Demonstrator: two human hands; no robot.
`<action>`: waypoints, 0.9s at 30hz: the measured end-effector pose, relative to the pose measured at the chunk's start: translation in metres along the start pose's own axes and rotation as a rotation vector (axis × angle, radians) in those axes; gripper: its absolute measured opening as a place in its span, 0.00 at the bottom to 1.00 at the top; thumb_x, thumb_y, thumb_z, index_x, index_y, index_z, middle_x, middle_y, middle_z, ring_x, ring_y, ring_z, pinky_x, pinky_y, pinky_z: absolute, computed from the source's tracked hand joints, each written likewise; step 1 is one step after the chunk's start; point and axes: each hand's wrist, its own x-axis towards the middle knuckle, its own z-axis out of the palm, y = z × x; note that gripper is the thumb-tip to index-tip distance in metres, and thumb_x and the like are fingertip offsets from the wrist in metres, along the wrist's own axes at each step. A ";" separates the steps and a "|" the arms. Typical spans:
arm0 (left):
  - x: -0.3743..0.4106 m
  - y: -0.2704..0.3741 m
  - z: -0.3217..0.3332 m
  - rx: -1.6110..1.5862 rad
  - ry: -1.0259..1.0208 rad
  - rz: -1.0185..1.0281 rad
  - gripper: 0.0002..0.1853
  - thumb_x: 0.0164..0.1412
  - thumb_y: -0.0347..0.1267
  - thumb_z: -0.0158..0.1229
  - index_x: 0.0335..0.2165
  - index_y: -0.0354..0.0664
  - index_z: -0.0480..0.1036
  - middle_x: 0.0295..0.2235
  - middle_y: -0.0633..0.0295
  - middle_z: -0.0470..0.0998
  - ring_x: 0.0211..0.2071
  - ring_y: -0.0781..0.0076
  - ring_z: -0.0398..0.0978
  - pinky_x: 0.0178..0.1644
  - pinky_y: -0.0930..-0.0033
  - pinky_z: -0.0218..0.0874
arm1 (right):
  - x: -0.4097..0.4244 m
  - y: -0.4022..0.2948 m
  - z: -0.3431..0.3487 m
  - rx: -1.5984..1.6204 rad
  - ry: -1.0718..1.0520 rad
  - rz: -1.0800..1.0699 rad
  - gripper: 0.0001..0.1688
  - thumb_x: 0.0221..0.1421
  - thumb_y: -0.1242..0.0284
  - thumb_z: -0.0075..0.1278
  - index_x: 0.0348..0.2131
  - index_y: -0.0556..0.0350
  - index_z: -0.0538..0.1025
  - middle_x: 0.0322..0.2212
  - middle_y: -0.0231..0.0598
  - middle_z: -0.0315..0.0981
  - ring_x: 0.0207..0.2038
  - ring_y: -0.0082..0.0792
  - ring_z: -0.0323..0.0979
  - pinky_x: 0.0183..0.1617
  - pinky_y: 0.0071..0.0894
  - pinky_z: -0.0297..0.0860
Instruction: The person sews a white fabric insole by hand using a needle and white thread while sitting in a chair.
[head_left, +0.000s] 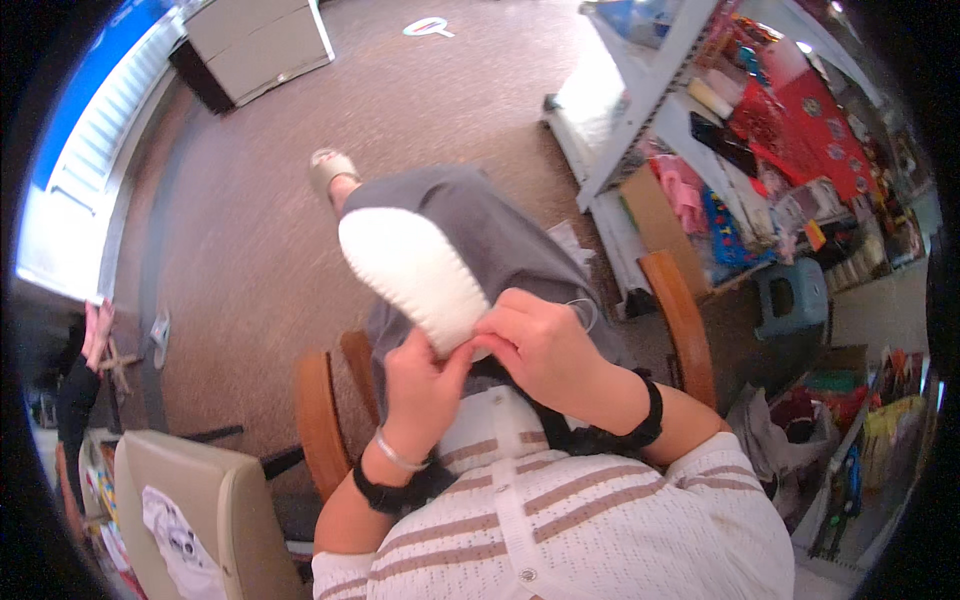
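Observation:
A white shoe sole or insole (411, 271) with stitches along its edge lies over my lap, its wide end pointing away from me. My left hand (424, 382) grips its near end, thumb on top and fingers beneath. Against the right side of that same end, my right hand (529, 337) pinches with thumb and forefinger, close to my left thumb. A thin pale thread (589, 307) loops out beside my right hand. Whether a needle sits between my fingers cannot be made out. Both wrists wear black bands, and the left also has a silver bangle.
Wooden chair arms (679, 330) flank me. To the right stands a metal shelf (652, 97) with packaged goods and a blue-grey plastic stool (793, 298). A beige chair (191, 510) is at lower left, near another person's legs (82, 382). A white counter (255, 49) stands ahead.

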 end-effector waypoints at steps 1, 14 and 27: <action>-0.001 0.000 0.000 -0.060 0.024 -0.020 0.10 0.52 0.24 0.57 0.34 0.31 0.68 0.29 0.61 0.76 0.28 0.81 0.72 0.28 0.79 0.65 | 0.001 0.001 -0.003 0.063 -0.003 -0.007 0.04 0.42 0.80 0.52 0.24 0.59 0.73 0.21 0.42 0.66 0.23 0.42 0.68 0.25 0.33 0.64; -0.006 0.004 0.001 -0.507 -0.091 -0.050 0.18 0.52 0.19 0.53 0.44 0.31 0.62 0.37 0.56 0.73 0.34 0.73 0.74 0.33 0.77 0.69 | -0.005 0.026 0.014 1.133 -0.095 0.623 0.13 0.59 0.68 0.42 0.32 0.61 0.73 0.24 0.30 0.71 0.26 0.17 0.66 0.29 0.18 0.64; -0.006 0.009 0.001 -0.566 -0.178 -0.123 0.19 0.51 0.22 0.56 0.43 0.32 0.63 0.36 0.55 0.74 0.33 0.70 0.75 0.32 0.75 0.70 | -0.008 0.037 0.026 1.736 0.033 0.640 0.07 0.57 0.70 0.44 0.28 0.54 0.69 0.25 0.31 0.69 0.28 0.23 0.68 0.35 0.23 0.67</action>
